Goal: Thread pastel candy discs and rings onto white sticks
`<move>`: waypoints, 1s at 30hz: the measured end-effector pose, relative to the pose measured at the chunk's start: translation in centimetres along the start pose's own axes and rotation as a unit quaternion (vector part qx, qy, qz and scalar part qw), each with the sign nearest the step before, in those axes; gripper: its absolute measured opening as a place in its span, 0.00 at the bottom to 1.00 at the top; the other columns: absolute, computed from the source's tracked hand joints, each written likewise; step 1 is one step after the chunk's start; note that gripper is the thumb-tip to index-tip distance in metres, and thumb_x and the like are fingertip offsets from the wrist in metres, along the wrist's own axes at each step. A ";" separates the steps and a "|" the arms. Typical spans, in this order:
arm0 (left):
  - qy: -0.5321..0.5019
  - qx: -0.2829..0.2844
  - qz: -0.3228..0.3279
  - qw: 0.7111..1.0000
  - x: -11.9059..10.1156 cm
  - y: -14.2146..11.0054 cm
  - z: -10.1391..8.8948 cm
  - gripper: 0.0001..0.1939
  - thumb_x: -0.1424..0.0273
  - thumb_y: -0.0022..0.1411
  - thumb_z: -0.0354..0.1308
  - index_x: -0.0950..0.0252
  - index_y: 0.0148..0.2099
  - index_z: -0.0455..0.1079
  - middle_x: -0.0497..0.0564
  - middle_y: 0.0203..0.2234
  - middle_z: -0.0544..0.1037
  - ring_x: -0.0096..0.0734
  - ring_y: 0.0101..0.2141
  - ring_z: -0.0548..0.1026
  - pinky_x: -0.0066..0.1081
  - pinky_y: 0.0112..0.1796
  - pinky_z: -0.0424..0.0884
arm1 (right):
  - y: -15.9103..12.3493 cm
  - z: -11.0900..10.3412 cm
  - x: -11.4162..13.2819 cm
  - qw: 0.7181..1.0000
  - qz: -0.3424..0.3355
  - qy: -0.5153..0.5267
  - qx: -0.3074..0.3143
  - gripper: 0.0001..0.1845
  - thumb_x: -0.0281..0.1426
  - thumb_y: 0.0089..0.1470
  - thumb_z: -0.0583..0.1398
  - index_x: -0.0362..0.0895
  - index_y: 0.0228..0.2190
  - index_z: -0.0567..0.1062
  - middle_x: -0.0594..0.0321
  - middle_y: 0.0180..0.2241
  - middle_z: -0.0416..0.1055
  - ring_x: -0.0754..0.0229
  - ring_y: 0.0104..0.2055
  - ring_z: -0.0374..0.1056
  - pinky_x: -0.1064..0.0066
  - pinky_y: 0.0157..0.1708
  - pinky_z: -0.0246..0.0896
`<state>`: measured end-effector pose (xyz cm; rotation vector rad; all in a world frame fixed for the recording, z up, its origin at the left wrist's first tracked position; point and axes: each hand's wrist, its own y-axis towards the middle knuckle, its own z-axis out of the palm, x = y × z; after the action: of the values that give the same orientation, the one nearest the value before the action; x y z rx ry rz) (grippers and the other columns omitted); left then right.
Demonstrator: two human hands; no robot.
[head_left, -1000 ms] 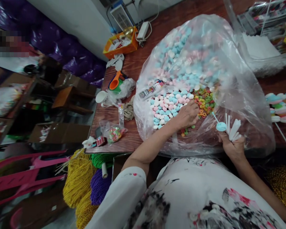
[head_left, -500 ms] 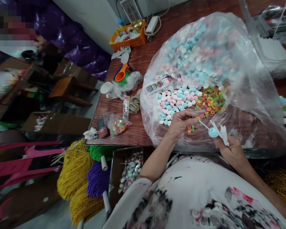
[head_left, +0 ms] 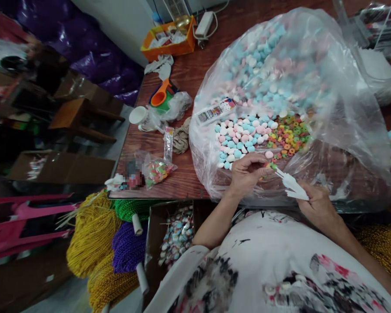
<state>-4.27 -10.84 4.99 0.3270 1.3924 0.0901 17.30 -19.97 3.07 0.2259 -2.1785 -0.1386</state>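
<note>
My left hand (head_left: 246, 173) is closed in a pinch on a small coloured ring candy at the tip of a white stick, inside the mouth of a big clear plastic bag (head_left: 332, 113). My right hand (head_left: 316, 203) grips a bundle of white sticks (head_left: 291, 186) pointing left toward the left hand. Just beyond the hands lie a heap of pink, blue and white round candies (head_left: 239, 139) and a heap of small coloured ring candies (head_left: 288, 135).
The bag rests on a brown wooden table (head_left: 169, 174). To the left lie a small candy bag (head_left: 157, 170), a cloth (head_left: 181, 139), a white cup (head_left: 138, 116), an orange scoop (head_left: 159, 96) and an orange tray (head_left: 169, 41). A box of finished lollipops (head_left: 177, 237) and yellow and purple bead strands (head_left: 107, 243) sit below the edge.
My left hand left the candy heap and came back to the stick tip. The right hand tilted the sticks left; the blue candy seen on the stick earlier is no longer visible.
</note>
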 end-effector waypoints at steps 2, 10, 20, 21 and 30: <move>0.077 0.004 0.064 0.995 -0.1 -0.1 0.1 0.10 0.65 0.54 0.75 0.63 0.35 0.79 0.49 0.31 0.83 0.28 0.34 0.80 0.30 0.38 0.77 | 0.0 0.0 -0.1 1.000 0.001 0.003 -0.003 0.10 0.24 0.52 0.56 0.46 0.27 0.77 0.67 0.21 0.71 0.64 0.20 0.62 0.72 0.23 0.55; 0.225 -0.018 0.250 0.941 -0.2 -0.6 0.2 0.04 0.71 0.63 0.67 0.60 0.41 0.77 0.50 0.34 0.85 0.31 0.37 0.83 0.34 0.39 0.79 | -0.1 1.4 2.0 0.971 0.121 0.203 -0.039 0.21 0.36 0.62 0.61 0.45 0.18 0.67 0.69 0.16 0.61 0.67 0.20 0.56 0.73 0.22 0.53; 0.115 0.022 0.146 0.982 -1.1 -1.3 1.5 0.17 0.69 0.66 0.64 0.58 0.57 0.75 0.53 0.44 0.84 0.34 0.44 0.82 0.36 0.48 0.78 | -1.2 2.1 1.0 0.945 0.169 0.269 -0.079 0.13 0.41 0.63 0.61 0.45 0.32 0.75 0.67 0.22 0.69 0.66 0.22 0.62 0.74 0.21 0.55; 0.049 -0.002 0.067 0.997 -1.3 -1.1 1.8 0.19 0.66 0.65 0.65 0.58 0.57 0.75 0.52 0.41 0.84 0.32 0.40 0.82 0.34 0.44 0.78 | -1.2 2.1 0.7 0.960 0.143 0.229 -0.074 0.13 0.40 0.64 0.61 0.45 0.30 0.76 0.67 0.22 0.69 0.66 0.22 0.62 0.73 0.23 0.56; -0.129 0.051 -0.195 0.971 -1.1 -2.1 4.2 0.18 0.54 0.50 0.75 0.65 0.33 0.82 0.52 0.33 0.80 0.29 0.33 0.77 0.31 0.36 0.74 | -0.9 2.1 -0.1 0.994 -0.010 0.078 -0.073 0.17 0.34 0.65 0.59 0.45 0.24 0.73 0.67 0.20 0.69 0.65 0.21 0.63 0.70 0.26 0.58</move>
<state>-0.67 -13.86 6.02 0.1383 1.1811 -0.3391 15.71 -20.82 1.61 0.1689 -2.0010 -0.2811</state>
